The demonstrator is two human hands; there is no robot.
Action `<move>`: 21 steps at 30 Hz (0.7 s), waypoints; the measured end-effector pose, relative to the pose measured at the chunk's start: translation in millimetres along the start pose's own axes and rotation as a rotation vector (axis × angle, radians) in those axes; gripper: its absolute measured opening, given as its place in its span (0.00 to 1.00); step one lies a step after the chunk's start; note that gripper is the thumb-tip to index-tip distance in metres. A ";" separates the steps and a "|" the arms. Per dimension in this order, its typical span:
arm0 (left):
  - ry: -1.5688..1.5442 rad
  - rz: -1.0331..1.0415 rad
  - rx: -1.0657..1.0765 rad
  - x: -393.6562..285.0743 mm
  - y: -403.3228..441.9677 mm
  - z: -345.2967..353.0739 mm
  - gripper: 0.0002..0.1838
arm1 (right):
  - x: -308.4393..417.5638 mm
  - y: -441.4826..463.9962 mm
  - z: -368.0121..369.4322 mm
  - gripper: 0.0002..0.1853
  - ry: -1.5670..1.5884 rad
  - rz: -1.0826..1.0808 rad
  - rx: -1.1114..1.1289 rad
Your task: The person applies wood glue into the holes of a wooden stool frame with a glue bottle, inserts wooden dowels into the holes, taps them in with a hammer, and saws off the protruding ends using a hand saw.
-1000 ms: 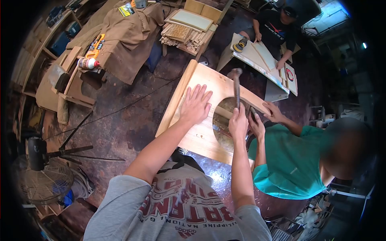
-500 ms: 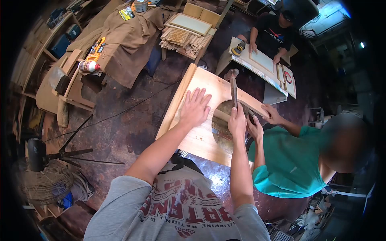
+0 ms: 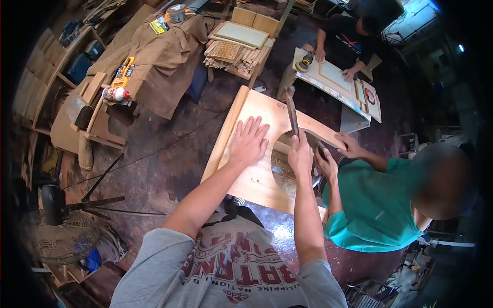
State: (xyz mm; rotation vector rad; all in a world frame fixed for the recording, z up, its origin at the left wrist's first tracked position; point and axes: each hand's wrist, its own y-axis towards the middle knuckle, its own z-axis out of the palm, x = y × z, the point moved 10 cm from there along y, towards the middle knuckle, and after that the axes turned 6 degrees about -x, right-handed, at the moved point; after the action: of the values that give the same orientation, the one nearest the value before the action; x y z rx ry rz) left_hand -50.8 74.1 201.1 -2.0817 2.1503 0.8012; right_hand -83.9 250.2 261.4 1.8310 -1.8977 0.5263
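- Hammer (image 3: 292,110) in the right grip (image 3: 301,156), fingers closed around the handle, head pointing away; whether it touches the wood beneath, I cannot tell.
- It looks rigid and head-heavy: a hold low on the handle should give more swing, one nearer the head more control.
- The board (image 3: 259,169) lies in front of the person, above the floor (image 3: 149,177), with a large curved opening beside the right grip; what bears it is mostly hidden.
- The left grip (image 3: 248,143) is spread wide, palm down on the pale wood near the rounded strip (image 3: 224,133), clasping nothing.
- The board seems stiff and fairly heavy, perhaps smooth enough for a palm to slide, and likely to dent under metal.
- Its solid edges look the safest to hold; the narrow wood around the opening seems weaker.
- A co-worker's grip (image 3: 351,145) is on the board's right end, which should help steady it.
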 end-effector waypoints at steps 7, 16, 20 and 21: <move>0.023 0.019 -0.013 -2.5 -0.3 1.8 0.30 | -5.2 -6.7 -8.9 0.23 -0.019 -0.009 -0.004; -0.009 0.004 0.040 -4.8 0.5 1.5 0.30 | -35.5 13.5 -13.3 0.23 -0.045 0.020 0.091; -0.020 0.018 0.079 -7.5 1.9 10.0 0.30 | -111.6 0.1 -50.1 0.22 0.425 -0.041 0.138; -0.004 0.007 0.076 -8.6 3.8 8.9 0.30 | -133.0 -16.7 -70.4 0.24 0.589 0.032 0.234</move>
State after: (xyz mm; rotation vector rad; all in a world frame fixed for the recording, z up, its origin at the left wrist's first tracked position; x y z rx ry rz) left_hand -56.4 85.4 197.9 -2.0359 2.1511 0.7125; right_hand -60.9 398.8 244.2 1.5412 -1.5066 1.1916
